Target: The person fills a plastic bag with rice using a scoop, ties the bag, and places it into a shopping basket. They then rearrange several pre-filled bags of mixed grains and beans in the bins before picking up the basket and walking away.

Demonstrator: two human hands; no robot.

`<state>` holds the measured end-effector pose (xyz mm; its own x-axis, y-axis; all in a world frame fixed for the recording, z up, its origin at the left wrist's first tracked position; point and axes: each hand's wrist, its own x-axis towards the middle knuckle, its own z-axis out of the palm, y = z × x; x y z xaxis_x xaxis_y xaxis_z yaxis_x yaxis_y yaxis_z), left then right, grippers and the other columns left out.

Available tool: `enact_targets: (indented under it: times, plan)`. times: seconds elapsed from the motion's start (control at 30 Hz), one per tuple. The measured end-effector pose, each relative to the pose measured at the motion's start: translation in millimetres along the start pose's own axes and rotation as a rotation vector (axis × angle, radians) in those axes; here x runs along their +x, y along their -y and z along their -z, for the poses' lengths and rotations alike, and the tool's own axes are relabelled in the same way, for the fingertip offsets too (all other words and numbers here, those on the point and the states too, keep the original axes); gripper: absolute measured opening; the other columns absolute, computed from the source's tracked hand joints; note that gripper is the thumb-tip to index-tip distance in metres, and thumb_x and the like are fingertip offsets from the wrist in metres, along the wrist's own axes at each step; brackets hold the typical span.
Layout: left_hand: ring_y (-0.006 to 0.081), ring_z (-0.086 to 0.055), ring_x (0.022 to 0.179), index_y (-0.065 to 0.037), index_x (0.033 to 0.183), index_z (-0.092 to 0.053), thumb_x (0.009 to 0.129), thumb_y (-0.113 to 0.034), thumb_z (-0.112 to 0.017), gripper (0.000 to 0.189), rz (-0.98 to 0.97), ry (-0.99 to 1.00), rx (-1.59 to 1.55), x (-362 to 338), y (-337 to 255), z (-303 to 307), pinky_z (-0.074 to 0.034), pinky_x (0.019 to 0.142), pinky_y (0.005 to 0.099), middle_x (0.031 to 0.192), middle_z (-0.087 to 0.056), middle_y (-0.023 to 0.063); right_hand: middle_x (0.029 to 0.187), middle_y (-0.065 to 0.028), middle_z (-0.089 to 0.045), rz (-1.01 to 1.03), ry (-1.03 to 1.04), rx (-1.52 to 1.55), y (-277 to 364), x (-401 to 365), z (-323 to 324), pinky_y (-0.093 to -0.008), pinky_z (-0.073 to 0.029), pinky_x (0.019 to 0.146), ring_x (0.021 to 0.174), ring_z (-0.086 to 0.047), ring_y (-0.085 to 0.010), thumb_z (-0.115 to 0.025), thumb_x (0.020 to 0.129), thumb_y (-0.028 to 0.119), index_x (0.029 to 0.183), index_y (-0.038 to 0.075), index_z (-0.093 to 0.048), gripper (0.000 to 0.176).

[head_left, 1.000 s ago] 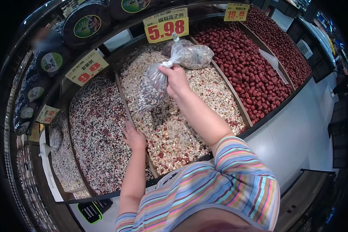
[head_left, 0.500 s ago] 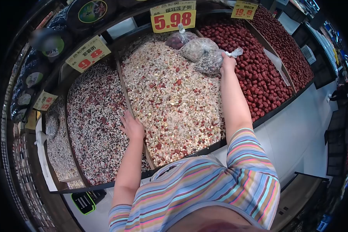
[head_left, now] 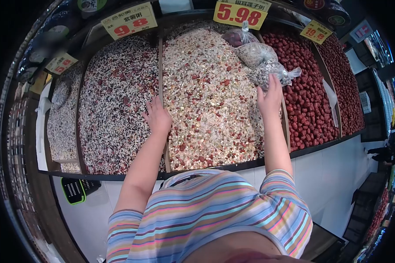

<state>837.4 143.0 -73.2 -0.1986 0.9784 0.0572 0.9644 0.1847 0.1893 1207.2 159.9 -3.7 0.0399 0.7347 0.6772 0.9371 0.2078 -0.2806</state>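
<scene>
My right hand point(head_left: 271, 97) has its fingers apart, fingertips right at the near side of a tied clear plastic bag of speckled grain point(head_left: 264, 71). That bag lies at the right edge of the pale grain mix point(head_left: 210, 96), its twisted neck pointing right over the red dates point(head_left: 307, 101). Behind it rest a bag of pale grain point(head_left: 254, 53) and a knotted bag with dark red contents point(head_left: 239, 37). My left hand point(head_left: 159, 117) is open and empty, fingers spread, over the divider point(head_left: 161, 65) between the pale mix and the dark-and-white rice mix point(head_left: 116, 105).
Price signs point(head_left: 240, 14) stand along the back of the bins. A white scoop point(head_left: 331, 101) lies on the dates at right. Another bag point(head_left: 60, 92) sits in the far left bin. A black basket with a green rim point(head_left: 74, 191) is on the floor.
My right hand has let go of the grain bag's neck and drawn back toward me; the bag stays on the pile. My left hand remains spread near the divider. The view has turned left.
</scene>
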Motion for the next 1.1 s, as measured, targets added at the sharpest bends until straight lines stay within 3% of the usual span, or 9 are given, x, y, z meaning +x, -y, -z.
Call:
enact_targets:
  times: [0.23,0.43,0.6,0.67,0.77,0.8,0.83,0.87,1.1]
  plan:
    - [0.0336,-0.021,0.136,-0.005,0.141,-0.028,0.09,-0.019,-0.039,0.054,0.011,0.001,0.069,-0.5,-0.7,1.2,-0.012,0.106,0.0608,0.146,-0.031,0.0112,0.13,-0.0199,-0.044,-0.011,0.338,0.194,65.8,-92.3,15.4,-0.0478,-0.033,0.102,0.124,-0.038,-0.0417,-0.064,0.077,0.012,0.123,0.005,-0.05,0.049]
    - [0.0326,-0.019,0.138,-0.008,0.142,-0.026,0.09,-0.024,-0.043,0.057,0.035,-0.004,0.112,0.5,1.5,-5.2,-0.013,0.107,0.0601,0.147,-0.029,0.0091,0.128,-0.018,-0.05,-0.069,0.341,0.401,92.1,-100.0,61.9,-0.0451,-0.034,0.103,0.122,-0.043,-0.0377,-0.062,0.079,0.008,0.123,0.003,-0.052,0.045]
    - [0.0346,-0.018,0.138,-0.007,0.141,-0.027,0.09,-0.021,-0.039,0.055,0.033,-0.004,0.098,-1.2,0.0,-0.6,-0.013,0.107,0.0602,0.148,-0.027,0.0108,0.118,-0.019,-0.057,-0.28,0.423,1.117,124.4,-60.5,144.7,-0.0398,-0.04,0.096,0.11,-0.055,-0.0304,-0.064,0.078,0.009,0.124,0.004,-0.052,0.048]
    - [0.035,-0.017,0.138,-0.006,0.141,-0.028,0.09,-0.019,-0.037,0.054,0.035,-0.006,0.085,-3.4,-1.0,1.3,-0.012,0.107,0.06,0.148,-0.026,0.0119,0.114,-0.0214,-0.057,0.089,0.444,1.305,139.5,-40.8,206.6,-0.0414,-0.045,0.089,0.107,-0.056,-0.0307,-0.057,0.083,0.011,0.132,0.0,-0.042,0.053]
    - [0.035,-0.016,0.138,-0.005,0.139,-0.032,0.09,-0.022,-0.038,0.052,0.043,-0.026,0.052,-2.0,2.0,-2.6,-0.011,0.107,0.0595,0.148,-0.026,0.0126,0.091,-0.0163,-0.065,1.032,0.524,1.481,176.6,13.1,293.9,-0.0344,-0.051,0.064,0.081,-0.064,-0.0271,-0.064,0.08,0.02,0.11,0.006,-0.058,0.034]
    - [0.0352,-0.016,0.138,-0.005,0.138,-0.032,0.09,-0.024,-0.038,0.052,0.033,-0.051,0.054,-4.0,2.7,-2.8,-0.011,0.107,0.0594,0.148,-0.026,0.0127,0.09,-0.0049,-0.067,1.106,0.562,1.456,183.0,7.1,325.6,-0.031,-0.048,0.075,0.075,-0.065,-0.0165,-0.062,0.085,0.023,0.121,0.016,-0.055,0.038]
    - [0.0354,-0.017,0.138,-0.005,0.138,-0.033,0.09,-0.025,-0.039,0.052,0.022,-0.076,0.055,-8.8,2.3,-2.4,-0.011,0.107,0.0593,0.147,-0.027,0.0128,0.08,-0.0041,-0.067,1.155,0.166,1.519,225.4,2.7,337.2,-0.0346,-0.054,0.06,0.063,-0.065,-0.0216,-0.057,0.075,0.011,0.084,0.007,-0.066,0.014]
    - [0.0355,-0.017,0.138,-0.005,0.138,-0.033,0.09,-0.027,-0.04,0.053,0.012,-0.1,0.054,-14.4,2.5,-0.4,-0.011,0.107,0.0593,0.147,-0.027,0.0129,0.074,-0.0072,-0.066,1.371,0.171,1.521,237.5,15.8,345.3,-0.0313,-0.052,0.054,0.063,-0.065,-0.0203,-0.056,0.074,0.009,0.08,0.004,-0.065,0.012]
    - [0.0387,-0.008,0.138,-0.004,0.14,-0.028,0.09,-0.039,-0.044,0.063,-0.068,-0.023,-0.062,-76.0,20.6,20.3,-0.008,0.107,0.0614,0.15,-0.017,0.0167,0.069,-0.0093,-0.066,1.45,0.104,1.329,275.3,13.4,362.1,-0.0306,-0.053,0.052,0.062,-0.064,-0.0176,-0.054,0.072,0.01,0.078,0.001,-0.066,0.016]
